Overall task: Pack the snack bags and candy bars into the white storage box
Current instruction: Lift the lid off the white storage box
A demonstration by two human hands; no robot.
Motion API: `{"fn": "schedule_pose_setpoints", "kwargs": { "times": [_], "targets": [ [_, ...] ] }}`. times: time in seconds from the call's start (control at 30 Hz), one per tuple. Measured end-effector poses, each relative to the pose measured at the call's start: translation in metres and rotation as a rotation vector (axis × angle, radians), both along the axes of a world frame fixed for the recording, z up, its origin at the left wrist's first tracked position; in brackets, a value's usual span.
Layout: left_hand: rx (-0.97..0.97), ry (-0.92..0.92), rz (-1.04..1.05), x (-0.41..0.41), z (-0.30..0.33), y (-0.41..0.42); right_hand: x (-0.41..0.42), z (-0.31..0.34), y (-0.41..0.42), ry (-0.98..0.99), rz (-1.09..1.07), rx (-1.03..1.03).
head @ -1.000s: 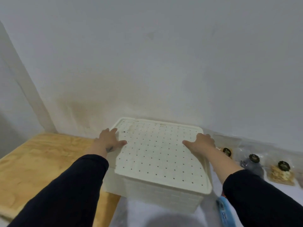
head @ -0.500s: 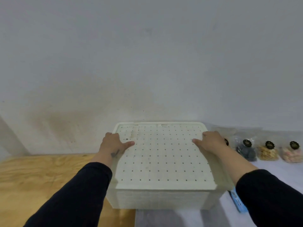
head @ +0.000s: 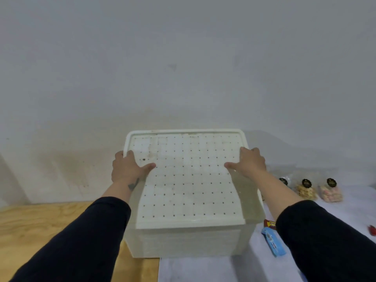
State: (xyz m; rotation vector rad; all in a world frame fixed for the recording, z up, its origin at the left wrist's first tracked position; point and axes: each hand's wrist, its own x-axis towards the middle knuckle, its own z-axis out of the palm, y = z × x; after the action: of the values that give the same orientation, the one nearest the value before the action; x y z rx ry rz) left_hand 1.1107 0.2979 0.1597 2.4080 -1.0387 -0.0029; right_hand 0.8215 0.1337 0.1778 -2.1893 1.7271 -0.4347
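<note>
1. A plain pale wall (head: 183,58) rises behind a surface that is bare wood (head: 40,224) to the left of the white storage box (head: 189,243) and covered in white (head: 203,269) under and to the right of it.
2. The white storage box stands against the wall, and its perforated lid (head: 189,180) is tilted, the far edge raised above the box.
3. The left hand (head: 128,169) grips the lid's left edge, thumb on top and fingers curled round the rim.
4. The right hand (head: 249,162) holds the lid's right edge the same way, thumb lying on the top face.
5. Both arms wear dark sleeves (head: 81,241).
6. Right of the box, near the wall, stand 3 snack bags (head: 306,191) in a row, the nearest one partly hidden by the right forearm.
7. Just beside the box's front right corner lie a blue candy bar (head: 272,243) and a red one (head: 269,223), touching or nearly so.
8. A small red item (head: 372,231) shows at the far right edge.
</note>
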Motion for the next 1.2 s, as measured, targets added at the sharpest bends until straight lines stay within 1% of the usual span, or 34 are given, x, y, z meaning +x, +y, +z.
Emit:
{"fn": "schedule_pose_setpoints", "kwargs": {
  "times": [0.13,0.23,0.37,0.47,0.6,0.73,0.8,0.9,1.03,1.2],
  "targets": [
    [-0.161,-0.033,0.038,-0.031,0.020,0.035,-0.025,0.027,0.035,-0.078,0.029,-0.104],
    [-0.228,-0.063,0.067,-0.059,0.029,0.068,-0.047,0.040,0.064,-0.116,0.062,-0.141],
    [-0.239,-0.070,0.100,-0.099,0.025,0.114,-0.083,0.039,0.103,-0.139,0.097,-0.151],
    [-0.222,-0.022,0.109,-0.130,0.006,0.150,-0.111,0.020,0.132,-0.120,0.116,-0.121],
    [-0.112,-0.003,0.125,-0.169,-0.028,0.189,-0.141,-0.021,0.164,-0.073,0.103,-0.058],
    [-0.054,0.099,0.131,-0.198,-0.069,0.215,-0.161,-0.072,0.185,0.025,0.135,-0.003],
    [0.046,0.105,0.134,-0.205,-0.090,0.224,-0.166,-0.097,0.193,0.070,0.159,0.027],
    [0.197,0.073,0.078,-0.206,-0.122,0.232,-0.170,-0.130,0.205,0.131,0.186,0.125],
    [0.321,0.124,0.006,-0.197,-0.163,0.234,-0.170,-0.164,0.217,0.142,0.129,0.268],
    [0.446,0.131,-0.052,-0.182,-0.202,0.220,-0.162,-0.194,0.211,0.230,0.106,0.331]
  ]
}}
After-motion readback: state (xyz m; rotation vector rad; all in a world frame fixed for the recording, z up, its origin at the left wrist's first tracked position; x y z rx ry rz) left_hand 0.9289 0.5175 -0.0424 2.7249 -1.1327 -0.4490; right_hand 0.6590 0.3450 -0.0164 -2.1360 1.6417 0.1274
